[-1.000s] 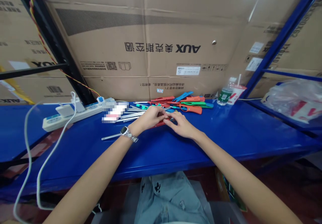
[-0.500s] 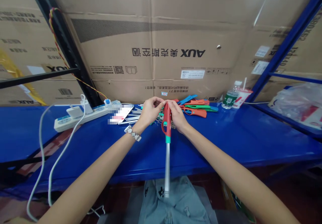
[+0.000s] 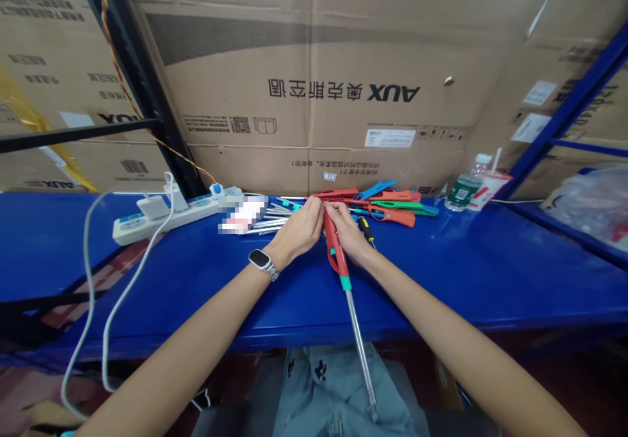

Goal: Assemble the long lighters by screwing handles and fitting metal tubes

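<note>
A red lighter (image 3: 336, 244) with a green collar and a long metal tube points down toward the lap, over the front edge of the blue table (image 3: 432, 280). Around its upper end, my right hand (image 3: 345, 229) is closed on the red body. My left hand (image 3: 300, 229) is closed against the same end, its fingertips bunched and mostly hidden. Behind the hands lie several coloured lighters (image 3: 392, 214) in red, orange, green and blue. Metal tubes (image 3: 269, 221) lie to the left. A yellow and black screwdriver (image 3: 366, 229) is just right of my right hand.
A white power strip (image 3: 176, 218) with plugs and hanging cables is at the left, beside a blurred white card (image 3: 245, 214). A bottle (image 3: 462, 192) and a cup (image 3: 489, 188) stand at the right back. Cardboard (image 3: 343, 44) rises behind, between a black post and a blue post.
The lighter's tube has swung to the right. My left hand has turned, showing the watch face, and its fingers are more bunched. The screwdriver now shows. The whole view has shifted slightly.
</note>
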